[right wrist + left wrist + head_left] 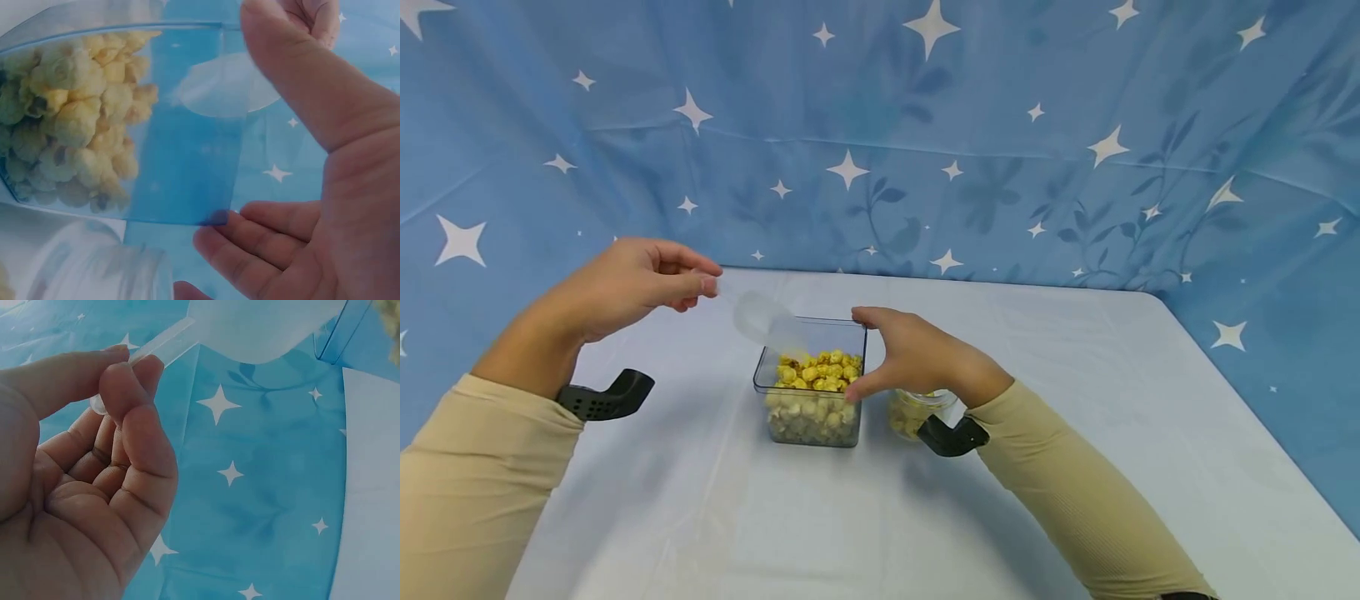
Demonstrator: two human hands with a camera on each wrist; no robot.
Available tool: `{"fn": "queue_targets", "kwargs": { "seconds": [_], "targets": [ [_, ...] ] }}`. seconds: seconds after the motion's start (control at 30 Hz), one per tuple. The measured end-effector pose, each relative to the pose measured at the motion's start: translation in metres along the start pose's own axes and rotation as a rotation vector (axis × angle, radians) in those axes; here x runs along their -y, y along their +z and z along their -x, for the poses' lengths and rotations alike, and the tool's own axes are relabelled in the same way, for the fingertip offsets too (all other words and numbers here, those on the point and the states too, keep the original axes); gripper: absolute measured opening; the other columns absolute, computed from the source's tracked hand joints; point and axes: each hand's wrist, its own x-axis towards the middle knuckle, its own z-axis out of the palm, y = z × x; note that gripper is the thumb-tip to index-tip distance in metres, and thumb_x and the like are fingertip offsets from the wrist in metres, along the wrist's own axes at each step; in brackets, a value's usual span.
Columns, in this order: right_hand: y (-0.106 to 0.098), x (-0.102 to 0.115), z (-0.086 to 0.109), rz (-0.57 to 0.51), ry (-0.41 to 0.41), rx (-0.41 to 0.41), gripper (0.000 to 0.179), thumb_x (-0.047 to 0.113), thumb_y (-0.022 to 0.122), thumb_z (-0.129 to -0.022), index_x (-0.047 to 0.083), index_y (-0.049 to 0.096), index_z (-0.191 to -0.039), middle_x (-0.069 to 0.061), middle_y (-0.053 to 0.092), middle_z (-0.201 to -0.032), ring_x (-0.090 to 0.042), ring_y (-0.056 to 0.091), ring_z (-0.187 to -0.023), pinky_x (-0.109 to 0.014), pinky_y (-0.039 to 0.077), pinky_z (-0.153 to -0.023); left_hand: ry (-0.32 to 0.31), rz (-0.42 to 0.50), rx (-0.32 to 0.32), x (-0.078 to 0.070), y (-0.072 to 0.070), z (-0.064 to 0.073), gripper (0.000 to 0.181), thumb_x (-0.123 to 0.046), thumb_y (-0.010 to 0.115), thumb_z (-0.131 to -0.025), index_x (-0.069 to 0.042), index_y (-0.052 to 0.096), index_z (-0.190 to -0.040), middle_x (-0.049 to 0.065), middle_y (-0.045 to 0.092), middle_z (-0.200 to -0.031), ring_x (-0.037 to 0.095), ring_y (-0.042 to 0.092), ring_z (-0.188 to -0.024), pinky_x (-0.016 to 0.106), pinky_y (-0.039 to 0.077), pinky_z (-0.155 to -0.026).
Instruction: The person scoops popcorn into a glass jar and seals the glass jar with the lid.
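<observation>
A clear rectangular container [838, 335], partly filled with yellow popcorn [820, 371], stands on the white table. My right hand [913, 346] holds its right side, thumb at the near corner and fingers at the far one. In the right wrist view, the thumb and fingers span the wall [187, 169]. To the container's left, my left hand [643, 279] is raised and pinches the handle [169, 342] of a translucent white scoop. The scoop's broad end [762, 317] reaches to the container's left rim and partly over it; whether it carries popcorn cannot be told.
A round clear jar [913, 417] with popcorn in it stands right of the container, partly hidden under my right hand. The white tabletop [820, 517] extends around them. A blue star-patterned curtain [880, 125] hangs behind the table.
</observation>
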Motion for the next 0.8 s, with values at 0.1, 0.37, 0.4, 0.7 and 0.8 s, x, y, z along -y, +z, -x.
{"fn": "queue_targets", "kwargs": {
  "seconds": [0.1,0.37,0.4,0.7,0.8],
  "targets": [
    [0.0,0.001,0.0,0.005,0.013,0.006,0.107,0.046,0.086,-0.077,0.003,0.029,-0.156,-0.012,0.038,-0.156,-0.027,0.038,-0.141,-0.045,0.035,-0.111,0.001,-0.04,-0.002,-0.008,-0.001,-0.001,0.044,-0.036,0.065,-0.099,-0.006,0.062,-0.131,0.007,0.064,-0.095,0.027,0.056,-0.095,0.043,0.044,-0.088],
    [0.0,0.0,0.0,-0.017,0.021,0.003,0.106,0.045,0.087,-0.077,0.003,0.029,-0.156,-0.012,0.038,-0.156,-0.027,0.038,-0.141,-0.045,0.036,-0.111,0.028,-0.122,-0.023,-0.03,0.008,-0.007,0.042,-0.035,0.068,-0.096,-0.008,0.065,-0.128,0.006,0.062,-0.1,0.025,0.056,-0.094,0.04,0.045,-0.08],
    [0.001,0.0,0.0,-0.019,0.021,0.001,0.106,0.045,0.087,-0.077,0.003,0.029,-0.156,-0.012,0.038,-0.156,-0.027,0.038,-0.141,-0.045,0.036,-0.111,0.031,-0.126,-0.025,-0.032,0.01,-0.008,0.041,-0.035,0.068,-0.096,-0.008,0.066,-0.127,0.006,0.062,-0.1,0.025,0.056,-0.094,0.04,0.046,-0.078],
    [0.002,0.0,0.0,-0.036,0.019,-0.009,0.107,0.046,0.087,-0.077,0.003,0.029,-0.157,-0.011,0.037,-0.157,-0.025,0.038,-0.141,-0.045,0.035,-0.111,0.059,-0.209,-0.042,-0.047,0.024,-0.013,0.033,-0.027,0.071,-0.095,-0.005,0.071,-0.119,0.006,0.066,-0.101,0.025,0.06,-0.094,0.042,0.048,-0.075],
    [0.002,0.0,0.0,-0.036,0.019,-0.011,0.107,0.046,0.087,-0.077,0.004,0.029,-0.157,-0.01,0.037,-0.156,-0.025,0.038,-0.141,-0.045,0.035,-0.111,0.066,-0.252,-0.05,-0.049,0.028,-0.014,0.03,-0.026,0.07,-0.095,-0.005,0.072,-0.117,0.006,0.068,-0.102,0.025,0.062,-0.094,0.043,0.048,-0.076]
  ]
}}
